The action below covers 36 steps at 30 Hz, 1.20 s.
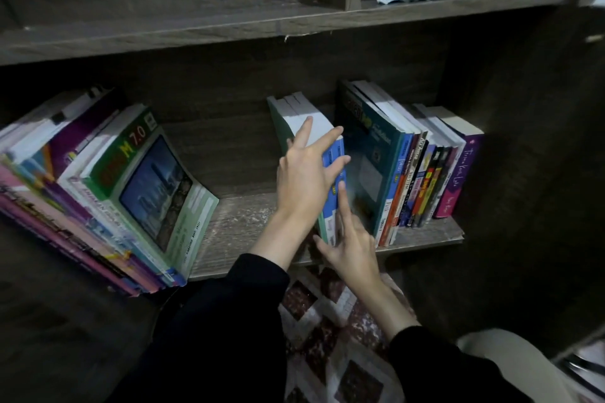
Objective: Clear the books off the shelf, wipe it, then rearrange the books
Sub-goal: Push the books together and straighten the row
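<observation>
Your left hand [304, 180], fingers splayed flat, covers the books' [296, 116] spines. Your right hand's [352, 245] grip I can't tell, index straight. Books stand upright, spines toward you.

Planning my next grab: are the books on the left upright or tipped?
Tipped: the left books lean steeply sideways, the green cover facing up.

From where I stand, the widest opening is the bare stretch of shelf [235, 222] between the leaning stack [108, 193] on the left and the middle books [304, 118]. Right of those, only a thin slot separates them from the upright row [422, 173], and the right hand [353, 249] has a finger at its mouth. The left hand [304, 183] covers their front. The upper board [196, 33] caps the headroom.
</observation>
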Each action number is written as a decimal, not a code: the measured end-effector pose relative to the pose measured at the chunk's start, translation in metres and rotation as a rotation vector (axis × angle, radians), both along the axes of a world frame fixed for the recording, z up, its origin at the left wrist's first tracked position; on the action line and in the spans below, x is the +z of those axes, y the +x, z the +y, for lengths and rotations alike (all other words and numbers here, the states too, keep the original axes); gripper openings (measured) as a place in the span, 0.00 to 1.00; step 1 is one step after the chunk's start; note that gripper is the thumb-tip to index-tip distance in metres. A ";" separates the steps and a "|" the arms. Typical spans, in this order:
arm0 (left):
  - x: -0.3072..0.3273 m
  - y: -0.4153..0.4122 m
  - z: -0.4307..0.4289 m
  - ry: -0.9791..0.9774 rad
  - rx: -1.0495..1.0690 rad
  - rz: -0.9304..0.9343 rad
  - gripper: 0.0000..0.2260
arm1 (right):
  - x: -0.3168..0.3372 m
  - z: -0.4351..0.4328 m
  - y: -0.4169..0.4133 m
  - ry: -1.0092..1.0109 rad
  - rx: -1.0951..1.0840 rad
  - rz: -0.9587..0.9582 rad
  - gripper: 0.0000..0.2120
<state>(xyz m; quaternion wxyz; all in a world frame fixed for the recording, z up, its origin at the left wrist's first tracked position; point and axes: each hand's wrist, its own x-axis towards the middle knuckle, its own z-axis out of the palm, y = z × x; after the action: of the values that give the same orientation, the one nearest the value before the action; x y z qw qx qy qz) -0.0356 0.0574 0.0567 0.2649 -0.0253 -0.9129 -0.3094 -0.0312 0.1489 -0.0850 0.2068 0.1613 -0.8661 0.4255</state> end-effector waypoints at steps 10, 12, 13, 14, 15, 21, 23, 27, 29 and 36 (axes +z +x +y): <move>0.015 0.015 -0.058 -0.113 0.040 -0.053 0.20 | 0.000 -0.064 0.015 -0.083 0.037 -0.013 0.56; 0.021 0.019 -0.070 -0.172 0.015 -0.059 0.20 | -0.001 -0.089 0.020 -0.147 0.049 -0.053 0.57; 0.023 0.022 -0.078 -0.194 0.011 -0.062 0.19 | -0.001 -0.103 0.022 -0.168 0.062 -0.064 0.57; 0.025 0.025 -0.087 -0.213 0.016 -0.067 0.18 | -0.001 -0.116 0.024 -0.180 0.078 -0.062 0.57; 0.027 0.029 -0.096 -0.228 0.029 -0.074 0.17 | -0.001 -0.129 0.026 -0.196 0.094 -0.057 0.57; 0.032 0.056 -0.156 -0.243 0.119 -0.061 0.16 | 0.002 -0.192 0.039 -0.249 0.241 -0.029 0.54; 0.029 0.062 -0.174 -0.239 0.169 -0.049 0.17 | 0.000 -0.205 0.041 -0.242 0.274 0.028 0.53; 0.022 0.072 -0.194 -0.227 0.252 -0.012 0.20 | 0.003 -0.208 0.042 0.022 0.236 0.120 0.53; 0.018 0.071 -0.194 -0.257 0.283 0.012 0.20 | 0.006 -0.205 0.045 0.039 0.235 0.102 0.52; -0.015 0.064 -0.190 -0.434 0.472 0.165 0.25 | -0.007 -0.204 0.021 -0.097 0.424 -0.349 0.60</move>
<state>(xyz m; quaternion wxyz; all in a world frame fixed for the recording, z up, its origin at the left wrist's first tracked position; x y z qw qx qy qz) 0.0283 -0.1323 0.0413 0.3909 0.1060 -0.9137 -0.0346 -0.0099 -0.0546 -0.0920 -0.0317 0.2532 -0.8141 0.5216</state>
